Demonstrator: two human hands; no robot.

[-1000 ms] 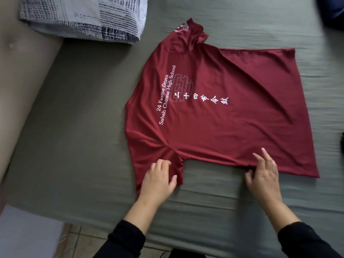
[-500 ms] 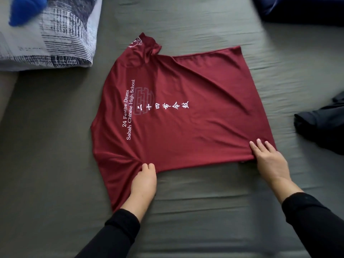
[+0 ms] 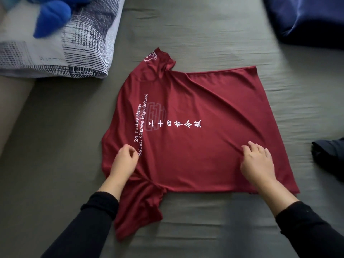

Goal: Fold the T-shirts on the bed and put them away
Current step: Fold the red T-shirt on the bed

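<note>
Pinching the fabric near the printed text, the left hand (image 3: 125, 161) grips the dark red printed T-shirt (image 3: 195, 138); the right hand (image 3: 257, 162) presses it with relaxed fingers. It lies spread on the grey-green bed (image 3: 55, 146). Lift evenly, keeping the fold line straight.

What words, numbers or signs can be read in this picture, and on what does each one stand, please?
"24 Festive Drums": white print on the dark red T-shirt, running sideways.
"Sabah Chinese High School": white print beside it on the same shirt.
A row of six white Chinese characters on the shirt: there, but I cannot read them with certainty.
A faint round emblem under the print: not legible.
A small white badge on the sleeve: too blurred to read.
</note>
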